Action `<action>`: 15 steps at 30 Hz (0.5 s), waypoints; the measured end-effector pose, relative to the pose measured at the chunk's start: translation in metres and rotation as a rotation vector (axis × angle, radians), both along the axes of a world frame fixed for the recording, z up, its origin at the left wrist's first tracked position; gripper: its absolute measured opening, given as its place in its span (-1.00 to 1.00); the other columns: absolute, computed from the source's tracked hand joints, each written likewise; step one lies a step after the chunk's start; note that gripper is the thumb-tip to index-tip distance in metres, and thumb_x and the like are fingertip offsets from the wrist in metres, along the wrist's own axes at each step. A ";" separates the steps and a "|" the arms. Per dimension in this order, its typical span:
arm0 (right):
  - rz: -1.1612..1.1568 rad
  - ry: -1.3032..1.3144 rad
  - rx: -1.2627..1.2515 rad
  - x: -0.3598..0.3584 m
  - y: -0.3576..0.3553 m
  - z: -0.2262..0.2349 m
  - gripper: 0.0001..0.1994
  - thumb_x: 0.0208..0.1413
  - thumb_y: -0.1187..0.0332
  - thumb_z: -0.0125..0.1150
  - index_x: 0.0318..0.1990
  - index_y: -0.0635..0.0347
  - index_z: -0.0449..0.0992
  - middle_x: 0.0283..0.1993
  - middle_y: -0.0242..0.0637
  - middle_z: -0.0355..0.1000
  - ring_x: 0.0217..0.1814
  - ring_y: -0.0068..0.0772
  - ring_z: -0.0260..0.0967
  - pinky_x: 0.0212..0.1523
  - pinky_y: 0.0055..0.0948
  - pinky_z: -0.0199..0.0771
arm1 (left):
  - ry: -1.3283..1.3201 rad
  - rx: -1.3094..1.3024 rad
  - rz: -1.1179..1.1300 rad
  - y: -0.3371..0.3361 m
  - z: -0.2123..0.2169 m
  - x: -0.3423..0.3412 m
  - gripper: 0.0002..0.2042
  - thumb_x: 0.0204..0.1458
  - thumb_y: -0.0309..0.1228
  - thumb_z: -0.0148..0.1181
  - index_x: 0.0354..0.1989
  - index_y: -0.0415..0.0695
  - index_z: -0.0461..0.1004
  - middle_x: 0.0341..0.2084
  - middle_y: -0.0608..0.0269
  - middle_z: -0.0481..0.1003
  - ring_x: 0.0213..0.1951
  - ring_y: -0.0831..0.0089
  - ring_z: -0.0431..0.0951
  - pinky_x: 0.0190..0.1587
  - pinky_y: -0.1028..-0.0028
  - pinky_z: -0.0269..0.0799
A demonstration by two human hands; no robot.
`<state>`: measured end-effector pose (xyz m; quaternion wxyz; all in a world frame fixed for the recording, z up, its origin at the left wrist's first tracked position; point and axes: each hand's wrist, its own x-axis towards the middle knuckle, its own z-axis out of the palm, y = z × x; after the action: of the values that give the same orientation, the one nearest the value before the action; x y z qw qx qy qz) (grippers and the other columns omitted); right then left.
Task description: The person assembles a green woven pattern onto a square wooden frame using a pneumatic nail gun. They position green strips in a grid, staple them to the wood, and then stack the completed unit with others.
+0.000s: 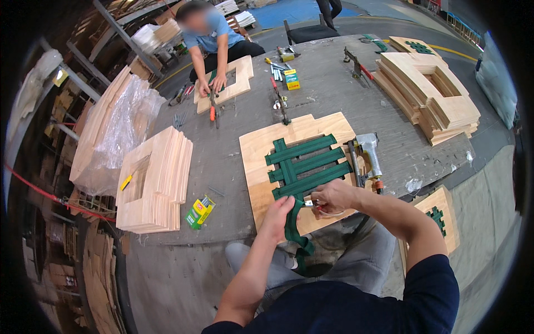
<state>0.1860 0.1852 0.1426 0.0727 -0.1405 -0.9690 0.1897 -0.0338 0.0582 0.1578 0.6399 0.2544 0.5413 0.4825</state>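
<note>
Before me on the table lies a light plywood panel [257,161] with a stepped outline. Dark green webbing [316,163] spans its opening: several bands run across, one crosswise band at the left. My left hand [276,217] pinches a loose webbing strap [292,227] at the panel's near edge; its tail hangs down toward my lap. Closed around a pair of scissors [308,204], my right hand [336,197] holds the metal blades against the strap just beside my left fingers. A pneumatic staple gun [368,155] rests on the panel's right side, close to my right wrist.
Panel stacks stand left [161,183] and right [411,89]; a yellow cutter [127,182] lies on the left one. Staple boxes [199,212] [291,79] and a clamp [281,103] are on the table [222,156]. Across, a co-worker [219,42] handles another panel.
</note>
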 end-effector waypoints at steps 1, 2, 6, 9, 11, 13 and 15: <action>-0.106 0.117 -0.020 0.010 -0.004 0.001 -0.56 -0.01 0.01 0.49 -0.06 0.03 0.57 -0.26 -0.21 0.56 -0.22 0.00 0.58 -0.29 -0.10 0.60 | -0.016 -0.016 -0.021 -0.014 0.003 -0.002 -0.74 0.39 -0.18 0.08 -0.22 -0.11 0.49 -0.52 0.39 0.51 -0.50 0.59 0.50 -0.41 0.52 0.44; -0.215 0.232 -0.036 0.025 -0.007 0.003 -0.56 -0.01 0.04 0.50 -0.04 0.03 0.57 -0.25 -0.19 0.57 -0.22 0.00 0.58 -0.28 -0.10 0.60 | -0.033 -0.030 -0.045 -0.029 0.003 -0.005 -0.74 0.39 -0.17 0.07 -0.21 -0.12 0.48 -0.53 0.37 0.51 -0.51 0.59 0.50 -0.41 0.52 0.44; -0.998 0.545 -0.180 0.110 0.007 -0.015 -0.57 0.01 0.17 0.52 -0.01 0.08 0.53 -0.14 -0.11 0.59 -0.15 0.03 0.59 -0.19 -0.08 0.60 | -0.024 -0.275 -0.160 -0.105 -0.010 -0.025 -0.71 0.38 -0.15 0.09 -0.16 -0.15 0.49 -0.59 0.33 0.46 -0.62 0.58 0.39 -0.53 0.47 0.32; -1.428 0.338 0.004 0.178 0.026 -0.009 -0.63 0.09 0.24 0.41 0.02 0.11 0.50 -0.04 -0.04 0.57 -0.02 0.08 0.56 -0.02 -0.04 0.57 | -0.305 -0.468 -0.003 -0.146 -0.037 -0.027 -0.67 0.39 -0.10 0.07 -0.10 -0.16 0.46 -0.59 0.33 0.42 -0.69 0.59 0.26 -0.58 0.46 0.22; -1.485 0.195 0.122 0.220 0.033 -0.016 -0.65 0.11 0.26 0.35 0.03 0.12 0.51 -0.01 0.00 0.55 0.02 0.10 0.54 0.02 -0.02 0.55 | -0.423 -0.446 0.036 -0.141 -0.056 -0.022 -0.64 0.40 -0.05 0.05 -0.10 -0.15 0.44 -0.58 0.32 0.41 -0.70 0.58 0.20 -0.58 0.46 0.18; -1.463 0.037 0.161 0.226 0.039 -0.017 -0.66 0.14 0.27 0.31 0.04 0.13 0.52 0.00 0.04 0.53 0.05 0.13 0.51 0.05 -0.01 0.52 | -0.445 -0.414 0.147 -0.134 -0.061 -0.012 -0.61 0.39 0.00 0.03 -0.12 -0.15 0.42 -0.55 0.31 0.41 -0.71 0.58 0.16 -0.59 0.47 0.16; -1.407 -0.155 0.144 0.227 0.042 -0.017 -0.67 0.18 0.25 0.29 0.05 0.16 0.52 -0.01 0.07 0.51 0.07 0.16 0.48 0.06 0.01 0.49 | -0.385 -0.382 0.277 -0.123 -0.064 -0.003 -0.57 0.38 0.05 0.02 -0.16 -0.14 0.42 -0.52 0.29 0.43 -0.71 0.57 0.16 -0.58 0.46 0.16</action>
<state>0.4126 0.2268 0.1260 0.1180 -0.7407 -0.6610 0.0229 -0.0365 -0.0647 0.0939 0.6952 -0.0429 0.5204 0.4940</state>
